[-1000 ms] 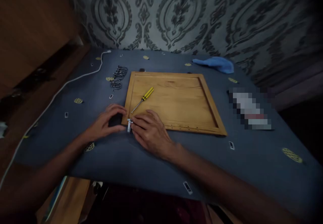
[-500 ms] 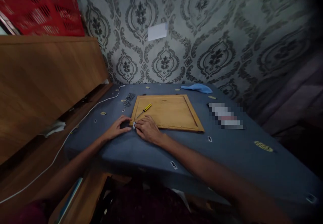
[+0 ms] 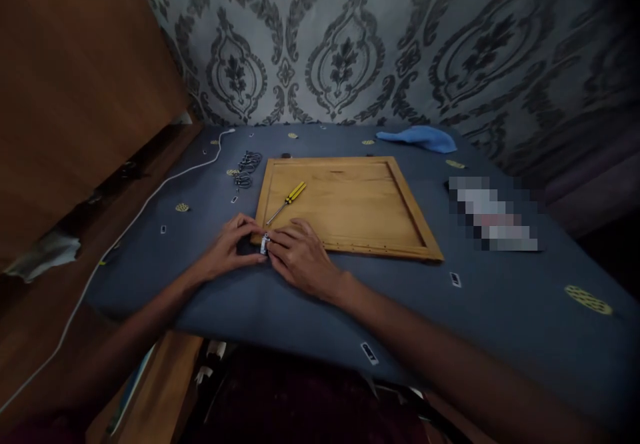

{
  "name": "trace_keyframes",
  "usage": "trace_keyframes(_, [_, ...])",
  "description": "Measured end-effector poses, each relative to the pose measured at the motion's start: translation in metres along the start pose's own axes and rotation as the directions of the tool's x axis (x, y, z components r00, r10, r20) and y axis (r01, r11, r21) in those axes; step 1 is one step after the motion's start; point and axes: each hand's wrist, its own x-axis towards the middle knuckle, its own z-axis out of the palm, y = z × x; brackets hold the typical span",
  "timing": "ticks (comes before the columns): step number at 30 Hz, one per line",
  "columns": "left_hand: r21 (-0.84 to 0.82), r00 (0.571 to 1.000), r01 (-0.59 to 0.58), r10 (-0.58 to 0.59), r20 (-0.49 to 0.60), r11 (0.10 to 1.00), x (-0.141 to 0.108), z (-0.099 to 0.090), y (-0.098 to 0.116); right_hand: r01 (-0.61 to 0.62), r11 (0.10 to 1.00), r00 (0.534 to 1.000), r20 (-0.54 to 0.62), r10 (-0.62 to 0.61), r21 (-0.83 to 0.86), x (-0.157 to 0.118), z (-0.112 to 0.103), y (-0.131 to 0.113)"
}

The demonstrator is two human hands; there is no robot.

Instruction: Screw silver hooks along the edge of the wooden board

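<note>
A small silvery metal fitting (image 3: 265, 243), hinge-like in look, sits at the near left corner of a framed wooden panel (image 3: 345, 207). My left hand (image 3: 227, 251) reaches it from the left, thumb and forefinger curled to its near and far sides. From the right, the fingertips of my right hand (image 3: 305, 257) press against the same piece, with the palm low over the panel's near edge. Fingers partly hide the fitting. On the panel, just beyond my hands, lies a screwdriver (image 3: 287, 201) with a yellow and black handle, its tip pointing toward the fitting.
The panel rests on a blue-grey cloth-covered table (image 3: 400, 311). Several dark metal pieces (image 3: 246, 167) lie left of it. A blue cloth (image 3: 420, 139) is at the back, a blurred-out packet (image 3: 493, 214) at right. A white cable (image 3: 150, 194) runs along the left side by wooden furniture (image 3: 85, 84).
The view has tipped down and come closer, so the red basket is out of sight. Both hands stay at the fitting, with only slight finger shifts. The screwdriver lies as before.
</note>
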Motion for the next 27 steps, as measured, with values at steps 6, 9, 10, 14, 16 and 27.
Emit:
trace_keyframes(6, [0.015, 0.999, 0.041, -0.041, -0.003, 0.999, -0.001, 0.001, 0.002, 0.002, 1.0, 0.999, -0.038, -0.001, 0.027, 0.001, 0.001, 0.0])
trace_keyframes(9, [0.03, 0.999, 0.039, -0.038, -0.007, 0.999, -0.002, 0.002, 0.002, -0.007, 0.999, 0.998, -0.061, 0.01, 0.047, 0.0, 0.001, 0.001])
trace_keyframes(10, [0.03, 0.999, 0.036, -0.036, -0.009, 0.999, -0.003, 0.002, 0.001, -0.007, 0.998, 0.998, -0.065, 0.011, 0.062, -0.001, 0.0, 0.001])
trace_keyframes(14, [0.026, 1.0, 0.024, -0.024, -0.012, 0.999, -0.003, 0.003, 0.0, -0.017, 0.993, 0.995, -0.092, 0.028, 0.114, -0.008, -0.008, 0.003])
trace_keyframes(16, [0.034, 1.0, 0.021, -0.021, -0.011, 0.999, -0.004, 0.002, 0.0, -0.036, 0.993, 0.991, -0.128, 0.05, 0.112, -0.011, -0.013, 0.003])
trace_keyframes(27, [0.06, 0.997, 0.072, -0.072, 0.001, 0.996, -0.003, 0.0, 0.007, -0.01, 0.979, 0.993, -0.113, 0.034, 0.202, -0.012, -0.013, 0.003])
